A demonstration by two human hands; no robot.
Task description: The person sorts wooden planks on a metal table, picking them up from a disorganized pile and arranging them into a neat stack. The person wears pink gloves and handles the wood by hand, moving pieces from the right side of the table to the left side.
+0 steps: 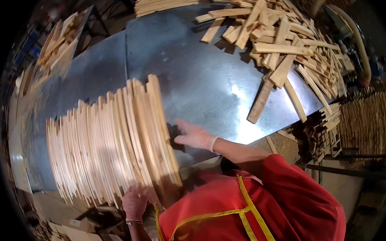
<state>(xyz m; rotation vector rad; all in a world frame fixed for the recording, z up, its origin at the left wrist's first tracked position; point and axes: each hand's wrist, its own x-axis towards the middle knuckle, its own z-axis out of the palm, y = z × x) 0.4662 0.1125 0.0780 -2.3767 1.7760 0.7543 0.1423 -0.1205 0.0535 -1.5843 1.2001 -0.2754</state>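
Note:
A long row of narrow pale wooden slats (pixel 102 148) stands packed side by side on the metal table, their ends uneven. My left hand (pixel 135 203), in a pinkish knit glove, is at the near ends of the slats, toward the row's right part. Its fingers blur into the wood, so their grip is unclear. Just right of the last slat is my right hand (pixel 196 136), gloved alike. Its fingers are apart and point toward the row, with nothing held.
A loose heap of wooden pieces (pixel 281 49) covers the table's far right. The metal tabletop (pixel 199 80) lies between heap and row. Stacked boards (pixel 166 0) stand beyond the far edge. More wood (pixel 58 42) lies at far left, and a tall stack (pixel 370 120) stands at right.

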